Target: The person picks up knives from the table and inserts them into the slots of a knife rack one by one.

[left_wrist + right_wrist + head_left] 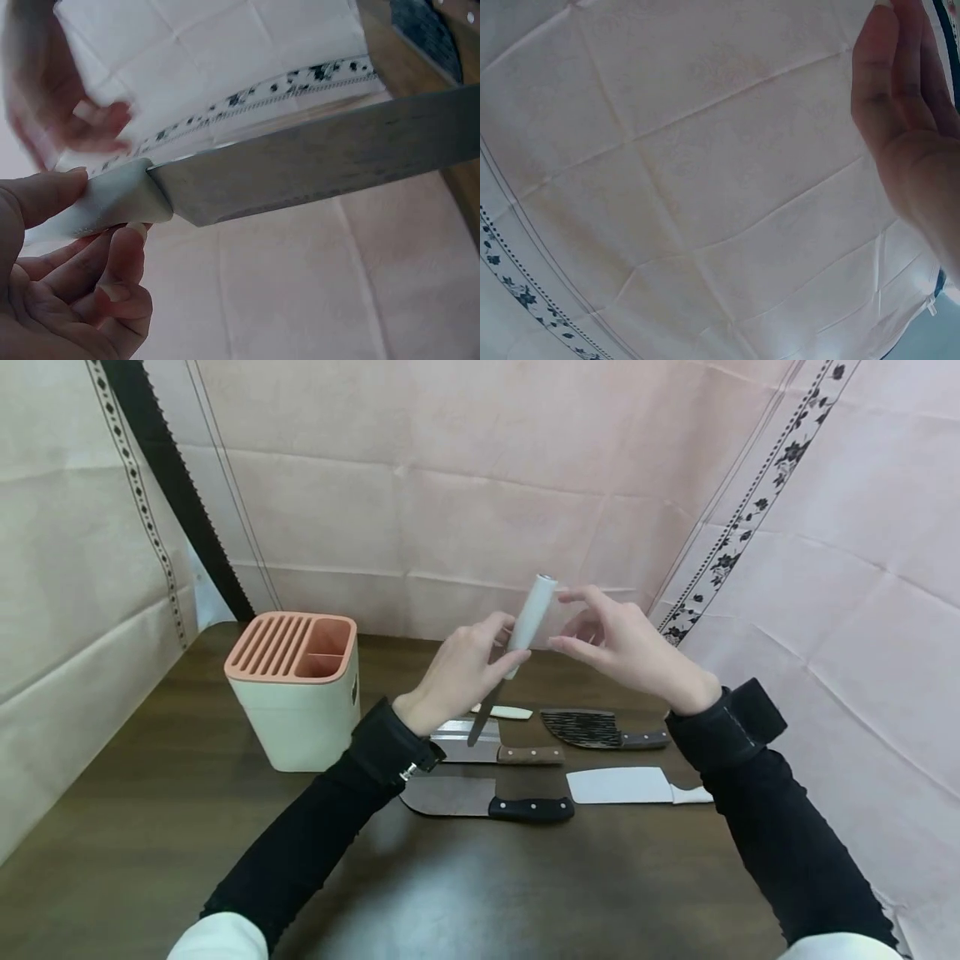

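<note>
My left hand (474, 664) pinches the pale handle of a knife (533, 612) between thumb and fingers. The handle points up and the blade slants down to the left, over the other knives. In the left wrist view the broad grey blade (315, 157) shows face-on, with the thumb along the handle. Just right of the handle, my right hand (626, 639) is raised, its fingers spread and loosely bent with nothing between them. It looks blurred in the left wrist view, beyond the handle; the right wrist view shows only part of it, against the cloth.
A pale green knife block (315, 727) with an orange slotted top stands at left. Below the hands lie a wooden-handled cleaver (528, 756), black-handled cleaver (532, 810), white cleaver (618, 785), dark-patterned cleaver (581, 728) and narrow white object (512, 712). Cloth (465, 510) hangs behind the table.
</note>
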`<action>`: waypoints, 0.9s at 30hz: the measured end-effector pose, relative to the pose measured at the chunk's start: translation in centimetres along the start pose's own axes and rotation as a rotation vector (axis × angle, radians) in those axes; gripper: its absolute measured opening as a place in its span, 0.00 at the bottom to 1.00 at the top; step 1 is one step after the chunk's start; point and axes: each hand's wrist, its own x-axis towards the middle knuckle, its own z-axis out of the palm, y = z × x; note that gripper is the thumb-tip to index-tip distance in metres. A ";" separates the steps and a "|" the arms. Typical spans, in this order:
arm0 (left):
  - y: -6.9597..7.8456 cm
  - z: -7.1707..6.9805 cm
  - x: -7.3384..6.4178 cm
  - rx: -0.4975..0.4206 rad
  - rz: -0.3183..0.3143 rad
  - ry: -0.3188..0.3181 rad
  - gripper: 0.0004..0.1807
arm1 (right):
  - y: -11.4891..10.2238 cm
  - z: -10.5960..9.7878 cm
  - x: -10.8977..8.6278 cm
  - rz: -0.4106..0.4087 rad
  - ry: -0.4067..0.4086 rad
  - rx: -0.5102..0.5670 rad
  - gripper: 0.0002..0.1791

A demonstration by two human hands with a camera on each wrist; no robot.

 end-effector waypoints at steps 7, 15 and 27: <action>-0.1 -4.2 0.9 -0.049 -0.023 0.046 0.19 | 1.5 1.2 -0.9 0.060 -0.069 -0.023 0.12; -0.7 -8.0 1.7 -0.026 -0.080 0.102 0.17 | 2.8 2.1 -1.6 -0.002 0.007 -0.055 0.07; -0.9 -11.6 2.8 -0.005 -0.155 0.174 0.18 | 3.9 2.1 -2.2 -0.037 0.132 -0.063 0.08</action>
